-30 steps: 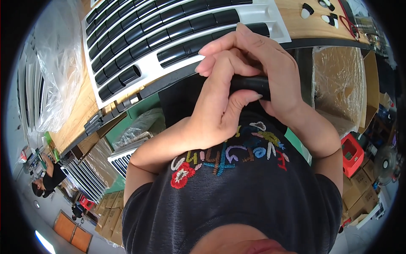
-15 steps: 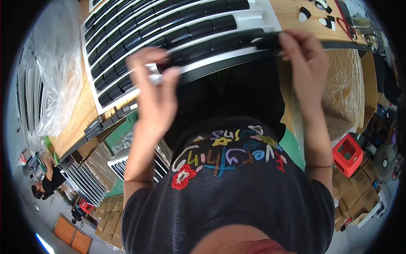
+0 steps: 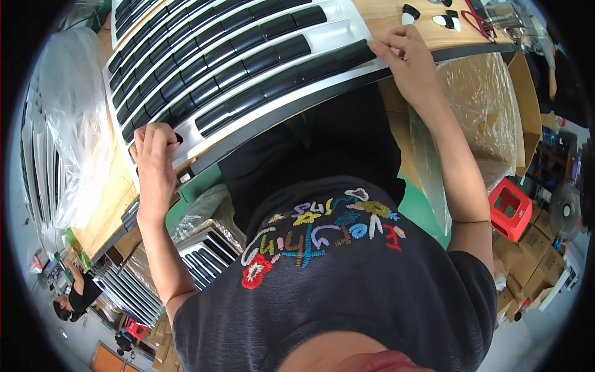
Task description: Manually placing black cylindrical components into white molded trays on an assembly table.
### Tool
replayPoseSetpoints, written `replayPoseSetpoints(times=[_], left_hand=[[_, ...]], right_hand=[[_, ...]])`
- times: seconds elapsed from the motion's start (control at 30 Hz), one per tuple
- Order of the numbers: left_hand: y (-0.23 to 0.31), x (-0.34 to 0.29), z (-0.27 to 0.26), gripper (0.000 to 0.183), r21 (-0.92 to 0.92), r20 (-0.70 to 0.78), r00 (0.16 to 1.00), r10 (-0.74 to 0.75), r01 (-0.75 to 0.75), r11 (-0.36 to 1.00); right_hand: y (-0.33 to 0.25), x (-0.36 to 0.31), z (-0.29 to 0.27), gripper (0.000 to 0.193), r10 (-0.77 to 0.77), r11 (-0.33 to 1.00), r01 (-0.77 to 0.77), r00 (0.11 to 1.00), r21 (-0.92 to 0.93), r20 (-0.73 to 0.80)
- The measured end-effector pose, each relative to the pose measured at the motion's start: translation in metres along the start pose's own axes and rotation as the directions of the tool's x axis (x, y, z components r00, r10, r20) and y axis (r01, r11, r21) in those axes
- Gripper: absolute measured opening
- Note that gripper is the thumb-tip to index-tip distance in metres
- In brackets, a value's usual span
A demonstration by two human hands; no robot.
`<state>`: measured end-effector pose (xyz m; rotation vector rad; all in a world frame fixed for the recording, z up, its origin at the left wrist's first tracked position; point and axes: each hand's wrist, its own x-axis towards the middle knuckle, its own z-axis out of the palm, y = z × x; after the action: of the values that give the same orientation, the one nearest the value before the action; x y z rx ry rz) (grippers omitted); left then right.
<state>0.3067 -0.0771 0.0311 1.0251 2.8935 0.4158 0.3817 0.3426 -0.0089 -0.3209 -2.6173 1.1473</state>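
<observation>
A white slotted tray (image 3: 339, 26) lies on the wooden table before me, holding rows of glossy black cylindrical pieces (image 3: 291, 74). At the tray's near left corner, my left hand (image 3: 154, 155) is closed with curled fingers on a black cylindrical piece (image 3: 180, 137); only its dark end shows. A short stretch of white slot separates it from the rest of the nearest row. My right hand (image 3: 406, 62) pinches the right end of that row between thumb and fingers, near the tray's right edge.
Small black-and-white parts (image 3: 409, 13) and a red-handled tool (image 3: 480, 25) lie at the table's far right. Clear plastic sheeting (image 3: 71, 105) hangs at the left. A red stool (image 3: 511, 208) and cardboard boxes (image 3: 527, 263) stand at the right. Another person (image 3: 77, 297) is at the far left.
My left hand has moved left and nearer, to the tray's corner. The black piece in my right hand has gone from above the tray down to the nearest row's right end.
</observation>
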Motion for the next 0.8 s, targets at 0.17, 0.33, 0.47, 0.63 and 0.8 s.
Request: replayPoseSetpoints(times=[0.17, 0.33, 0.47, 0.63, 0.8], left_hand=[[0.049, 0.011, 0.015, 0.023, -0.838, -0.192, 0.955, -0.227, -0.039, 0.545], [0.103, 0.040, 0.055, 0.028, -0.994, 0.068, 0.975, -0.214, 0.048, -0.095], [0.139, 0.061, 0.076, 0.026, -0.946, 0.045, 0.977, -0.208, -0.026, -0.325], [0.154, 0.071, 0.077, 0.026, -0.967, -0.052, 0.979, -0.197, -0.098, -0.236], [0.157, 0.068, 0.070, 0.026, -0.979, -0.063, 0.983, -0.171, -0.094, -0.179]], right_hand=[[0.063, 0.055, -0.039, 0.027, -0.180, 0.923, 0.088, 0.960, -0.375, -0.216], [0.082, 0.065, -0.045, 0.022, -0.033, 0.976, -0.011, 0.980, -0.218, -0.198], [-0.060, -0.006, -0.026, 0.015, 0.059, 0.943, -0.021, 0.993, 0.333, -0.103], [-0.100, -0.039, -0.004, 0.010, 0.080, 0.800, -0.053, 0.997, 0.598, -0.018], [-0.104, -0.044, -0.002, 0.006, -0.024, 0.853, -0.047, 0.991, 0.520, 0.129]])
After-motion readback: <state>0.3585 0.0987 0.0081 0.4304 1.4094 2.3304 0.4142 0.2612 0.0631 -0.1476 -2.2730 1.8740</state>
